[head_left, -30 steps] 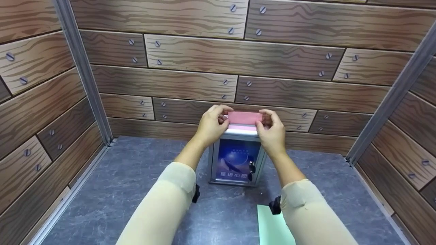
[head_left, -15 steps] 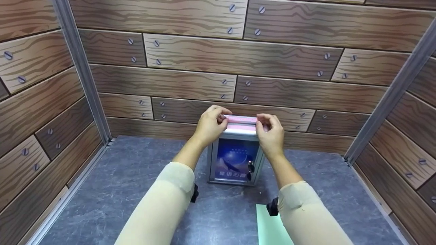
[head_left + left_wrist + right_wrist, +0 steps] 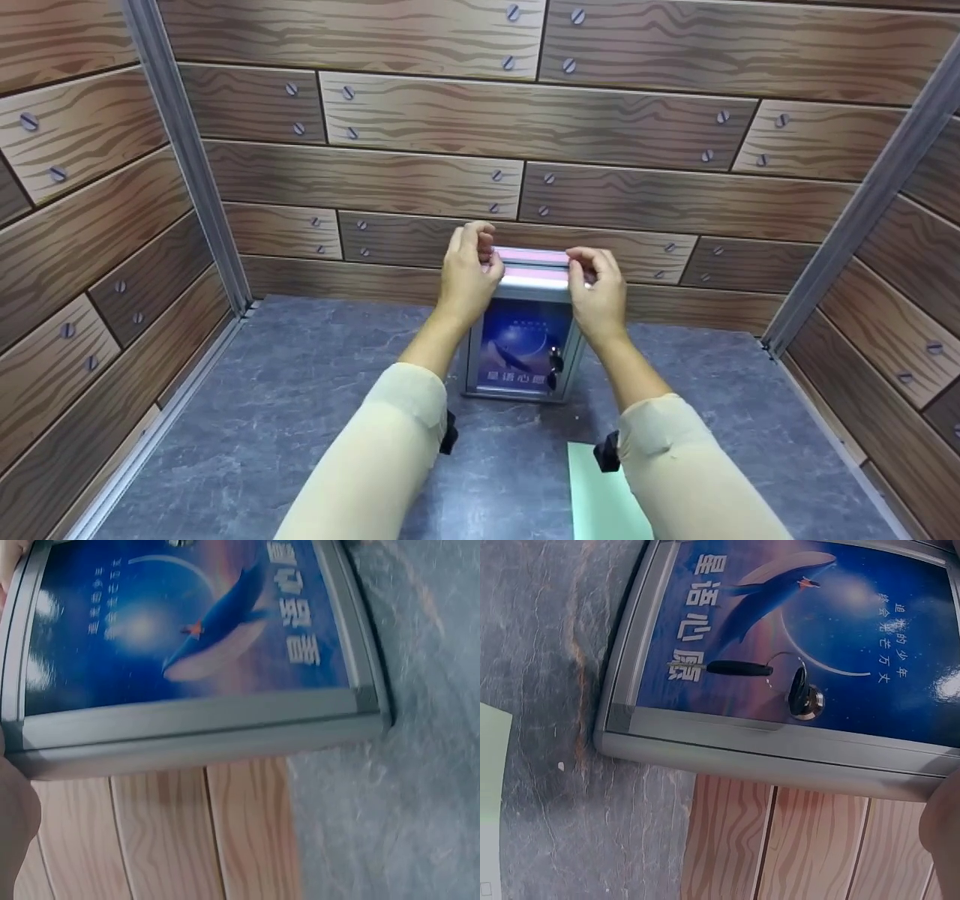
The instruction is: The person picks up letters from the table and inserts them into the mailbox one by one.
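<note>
I saw the left hand (image 3: 466, 274) and the right hand (image 3: 598, 289) pinching the two ends of a pink card (image 3: 531, 256), which stood on edge at the top of the small metal box (image 3: 523, 341). The box stood upright on the grey table (image 3: 300, 405), with a key (image 3: 739, 668) in its front lock. A green sheet (image 3: 600, 495) lay near the right sleeve.

Open floor (image 3: 300, 390) around box (image 3: 521, 345)
</note>
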The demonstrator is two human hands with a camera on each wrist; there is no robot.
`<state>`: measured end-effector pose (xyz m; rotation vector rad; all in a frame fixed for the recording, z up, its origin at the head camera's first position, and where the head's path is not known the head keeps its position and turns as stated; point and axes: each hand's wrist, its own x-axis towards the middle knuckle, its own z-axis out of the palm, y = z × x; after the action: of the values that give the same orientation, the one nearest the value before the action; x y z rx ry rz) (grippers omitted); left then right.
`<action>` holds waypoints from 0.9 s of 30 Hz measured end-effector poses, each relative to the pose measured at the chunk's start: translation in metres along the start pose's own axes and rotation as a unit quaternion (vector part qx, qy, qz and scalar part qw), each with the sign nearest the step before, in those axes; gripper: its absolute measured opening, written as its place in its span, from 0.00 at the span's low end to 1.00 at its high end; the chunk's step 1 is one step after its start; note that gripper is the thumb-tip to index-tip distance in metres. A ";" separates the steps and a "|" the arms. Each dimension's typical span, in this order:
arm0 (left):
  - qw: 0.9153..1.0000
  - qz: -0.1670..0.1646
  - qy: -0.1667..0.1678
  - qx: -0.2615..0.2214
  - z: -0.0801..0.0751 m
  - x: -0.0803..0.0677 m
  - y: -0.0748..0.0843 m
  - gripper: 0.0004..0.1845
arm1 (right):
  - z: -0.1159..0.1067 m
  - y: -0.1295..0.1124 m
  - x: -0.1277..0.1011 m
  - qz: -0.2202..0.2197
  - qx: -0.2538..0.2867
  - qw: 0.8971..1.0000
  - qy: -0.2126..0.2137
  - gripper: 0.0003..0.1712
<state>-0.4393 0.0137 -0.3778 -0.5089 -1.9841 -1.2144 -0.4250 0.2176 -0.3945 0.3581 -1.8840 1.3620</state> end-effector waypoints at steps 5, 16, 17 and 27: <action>0.994 0.015 0.051 0.091 0.004 -0.012 0.002 0.16 | -0.008 0.001 -0.011 -0.043 0.003 0.999 -0.009 0.15; 0.979 -0.071 0.193 0.011 0.008 -0.073 0.009 0.24 | -0.042 0.024 -0.063 0.065 0.146 0.974 0.162 0.13; 0.976 -0.087 0.201 -0.008 0.006 -0.078 0.010 0.25 | -0.046 0.028 -0.067 0.078 0.156 0.969 0.173 0.11; 0.953 -0.223 0.182 -0.092 -0.016 -0.119 0.023 0.25 | -0.089 0.055 -0.108 0.258 0.151 0.942 0.150 0.07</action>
<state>-0.3408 0.0158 -0.4502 0.0917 -1.7203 -1.6448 -0.3504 0.2969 -0.4983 -0.2124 -1.5684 1.9392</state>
